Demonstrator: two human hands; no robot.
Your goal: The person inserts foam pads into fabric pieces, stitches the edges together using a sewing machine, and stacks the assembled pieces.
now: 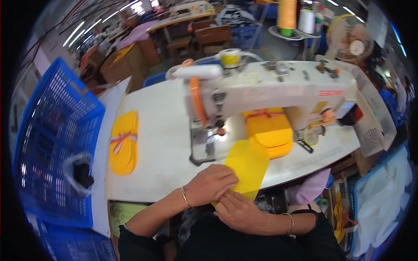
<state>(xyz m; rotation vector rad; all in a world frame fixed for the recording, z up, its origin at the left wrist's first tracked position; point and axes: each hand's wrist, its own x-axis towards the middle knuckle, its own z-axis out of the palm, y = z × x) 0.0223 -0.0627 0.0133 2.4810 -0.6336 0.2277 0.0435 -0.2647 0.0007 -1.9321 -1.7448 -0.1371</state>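
Note:
Both hands meet in front of the sewing machine (278, 89), at the table's front edge. My left hand (211, 185) and my right hand (241, 211) are closed on the near left edge of a yellow fabric piece (248, 163) with rounded ends. Its far end reaches toward the needle area, lying short of the presser foot. Under the machine arm sits a stack of yellow pieces (272, 132) tied with a reddish strip. Another tied yellow bundle (124, 143) lies at the table's left side. The fingertips overlap, hiding the gripped edge.
A blue plastic basket (54, 143) stands against the left side of the white table (161, 130). Small scissors-like snips (305, 145) lie right of the stack. Thread cones (287, 17) and a fan (352, 39) are behind. A blue bin (383, 195) with white material is at right.

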